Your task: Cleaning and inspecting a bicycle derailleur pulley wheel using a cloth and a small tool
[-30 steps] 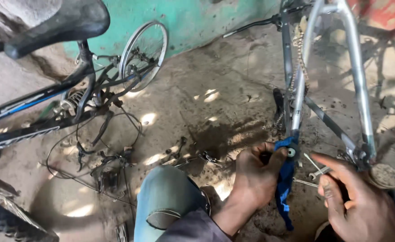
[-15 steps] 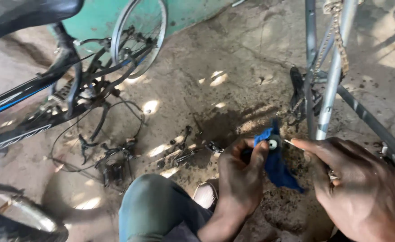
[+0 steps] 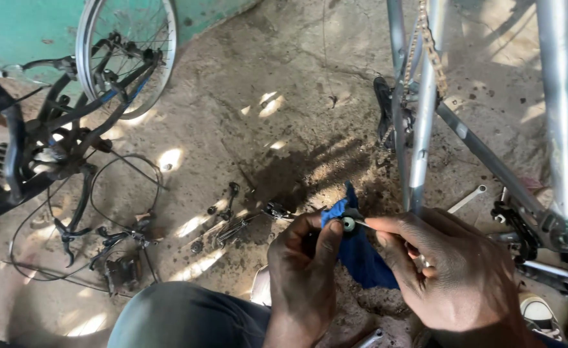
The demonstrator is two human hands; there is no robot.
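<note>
The left hand (image 3: 304, 274) is curled with thumb and fingers pinched on a blue rag (image 3: 360, 254), which is bunched around a small round metal part (image 3: 348, 223) at its top and hangs down between the two hands. The right hand (image 3: 455, 274) sits just beside it, its thumb and forefinger pinched on a thin metal rod (image 3: 364, 223) that sticks out of the round part; its other fingers are folded loosely under. The rag and part are held in the air between the hands, above the dirty concrete floor (image 3: 284, 84). Directly beyond the right hand stands a silver bicycle frame (image 3: 426, 122), its tubes rising out of view, with a rusty chain (image 3: 429, 45) draped along one tube. A silver spanner (image 3: 468, 198) lies on the floor just past the right hand, near the frame's lower tube. Beyond the left hand, a scatter of small dark parts and bolts (image 3: 229, 212) lies on the floor. Further out to the left side of the left hand, a tangle of black cables and brake pieces (image 3: 113, 248) spreads over the floor, and past that leans a dark bicycle (image 3: 58, 138) with a silver wheel (image 3: 126, 55) against a green wall (image 3: 26, 29). Below the left hand is the person's knee in grey trousers (image 3: 187, 319), and a pale shoe (image 3: 540, 314) shows beside the right wrist.
</note>
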